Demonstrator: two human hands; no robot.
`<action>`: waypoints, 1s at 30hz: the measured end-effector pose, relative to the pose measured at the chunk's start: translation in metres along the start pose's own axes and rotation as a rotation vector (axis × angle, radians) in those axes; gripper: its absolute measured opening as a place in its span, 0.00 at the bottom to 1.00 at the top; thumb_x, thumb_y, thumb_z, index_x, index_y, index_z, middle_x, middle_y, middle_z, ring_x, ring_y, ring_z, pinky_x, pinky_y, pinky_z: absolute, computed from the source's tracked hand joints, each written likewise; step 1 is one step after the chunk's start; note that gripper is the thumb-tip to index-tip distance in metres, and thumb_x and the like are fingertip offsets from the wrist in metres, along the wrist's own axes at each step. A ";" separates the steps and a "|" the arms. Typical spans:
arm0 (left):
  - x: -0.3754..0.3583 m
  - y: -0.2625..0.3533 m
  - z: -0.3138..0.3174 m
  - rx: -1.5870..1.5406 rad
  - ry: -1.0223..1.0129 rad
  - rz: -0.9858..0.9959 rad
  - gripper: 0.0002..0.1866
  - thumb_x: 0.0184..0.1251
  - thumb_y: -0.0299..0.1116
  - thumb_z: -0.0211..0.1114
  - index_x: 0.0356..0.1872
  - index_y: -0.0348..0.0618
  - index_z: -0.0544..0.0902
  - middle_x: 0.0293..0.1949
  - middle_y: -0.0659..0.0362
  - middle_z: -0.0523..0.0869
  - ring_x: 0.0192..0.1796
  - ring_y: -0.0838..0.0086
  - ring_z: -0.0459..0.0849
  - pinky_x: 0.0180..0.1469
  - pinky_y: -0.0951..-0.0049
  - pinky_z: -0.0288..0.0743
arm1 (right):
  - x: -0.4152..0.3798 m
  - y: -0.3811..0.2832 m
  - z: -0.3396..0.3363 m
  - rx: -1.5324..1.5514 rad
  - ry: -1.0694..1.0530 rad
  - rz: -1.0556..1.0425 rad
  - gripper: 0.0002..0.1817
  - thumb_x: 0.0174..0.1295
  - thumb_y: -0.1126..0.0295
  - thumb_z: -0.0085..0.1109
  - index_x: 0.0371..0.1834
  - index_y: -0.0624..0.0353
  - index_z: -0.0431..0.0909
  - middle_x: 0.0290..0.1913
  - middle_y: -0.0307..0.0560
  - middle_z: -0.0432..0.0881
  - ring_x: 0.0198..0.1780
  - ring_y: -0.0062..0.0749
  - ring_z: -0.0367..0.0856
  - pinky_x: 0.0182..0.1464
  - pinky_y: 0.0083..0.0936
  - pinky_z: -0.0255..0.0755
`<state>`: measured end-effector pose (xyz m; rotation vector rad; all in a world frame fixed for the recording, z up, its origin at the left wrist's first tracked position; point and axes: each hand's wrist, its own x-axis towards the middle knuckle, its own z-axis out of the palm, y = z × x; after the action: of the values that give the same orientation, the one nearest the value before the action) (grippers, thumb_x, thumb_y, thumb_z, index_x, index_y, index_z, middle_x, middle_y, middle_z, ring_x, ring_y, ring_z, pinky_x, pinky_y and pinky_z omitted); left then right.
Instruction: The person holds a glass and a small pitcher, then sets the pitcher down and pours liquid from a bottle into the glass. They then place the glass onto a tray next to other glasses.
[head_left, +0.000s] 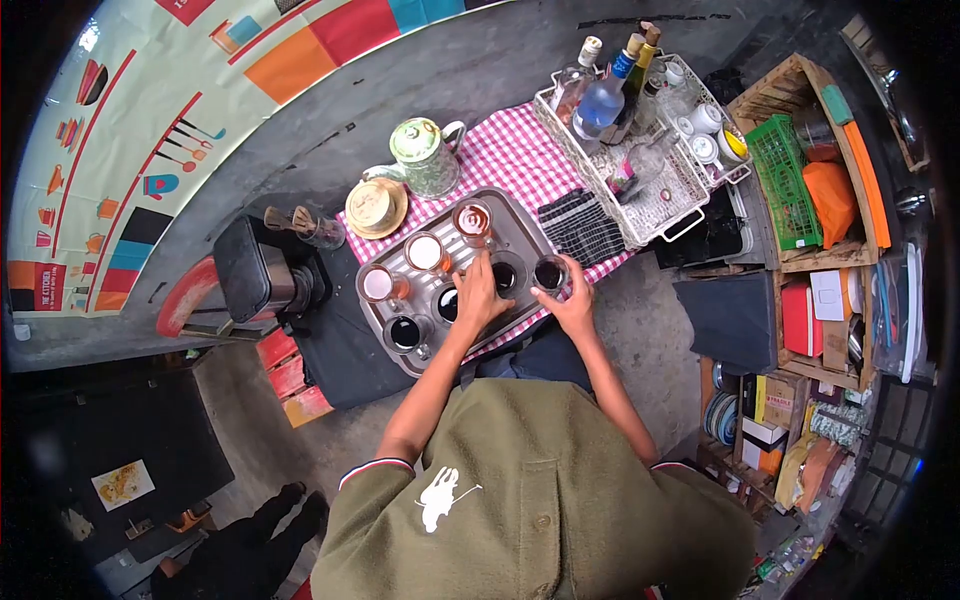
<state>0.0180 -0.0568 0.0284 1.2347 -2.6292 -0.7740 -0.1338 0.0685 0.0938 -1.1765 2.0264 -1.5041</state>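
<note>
Where cups (552, 276) stand, dark liquid (404, 332), tray (514, 234) beneath

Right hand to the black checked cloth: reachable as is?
Probably yes: the black checked cloth lies just beyond the right hand, nothing visible between, though that hand appears occupied holding a dark-filled glass.

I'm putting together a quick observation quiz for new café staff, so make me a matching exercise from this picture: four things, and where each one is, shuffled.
Things
1. Right hand
2. Green plastic crate
3. Dark checked cloth
4. Bluish bottle

Places
A. Inside a wooden crate
B. Standing in the white basket
C. At a glass of dark liquid
D. On the pink-and-white tablecloth, beside the tray

Right pairs: 1-C, 2-A, 3-D, 4-B
</note>
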 end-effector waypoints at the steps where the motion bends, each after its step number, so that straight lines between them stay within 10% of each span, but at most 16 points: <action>1: -0.002 0.000 0.000 -0.009 0.008 0.016 0.65 0.29 0.43 0.88 0.73 0.33 0.58 0.65 0.46 0.74 0.68 0.52 0.73 0.62 0.36 0.61 | -0.001 -0.001 0.000 0.001 0.002 0.011 0.37 0.48 0.69 0.80 0.62 0.63 0.73 0.52 0.54 0.85 0.55 0.38 0.85 0.58 0.34 0.76; 25: -0.014 0.061 -0.076 -0.507 0.153 0.202 0.61 0.33 0.35 0.83 0.74 0.34 0.57 0.65 0.40 0.72 0.65 0.46 0.74 0.68 0.52 0.69 | 0.020 -0.065 -0.030 0.091 -0.048 -0.072 0.37 0.47 0.73 0.79 0.63 0.64 0.73 0.54 0.52 0.84 0.57 0.34 0.83 0.61 0.32 0.75; 30: -0.016 0.068 -0.078 -0.645 0.207 0.241 0.63 0.33 0.36 0.84 0.74 0.36 0.55 0.65 0.42 0.74 0.65 0.46 0.75 0.69 0.52 0.68 | 0.025 -0.079 -0.036 -0.004 -0.019 -0.143 0.37 0.45 0.66 0.81 0.60 0.64 0.76 0.54 0.54 0.83 0.56 0.45 0.82 0.59 0.39 0.75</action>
<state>0.0078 -0.0393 0.1315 0.7528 -2.0514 -1.2305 -0.1417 0.0642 0.1835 -1.3581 1.9708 -1.5489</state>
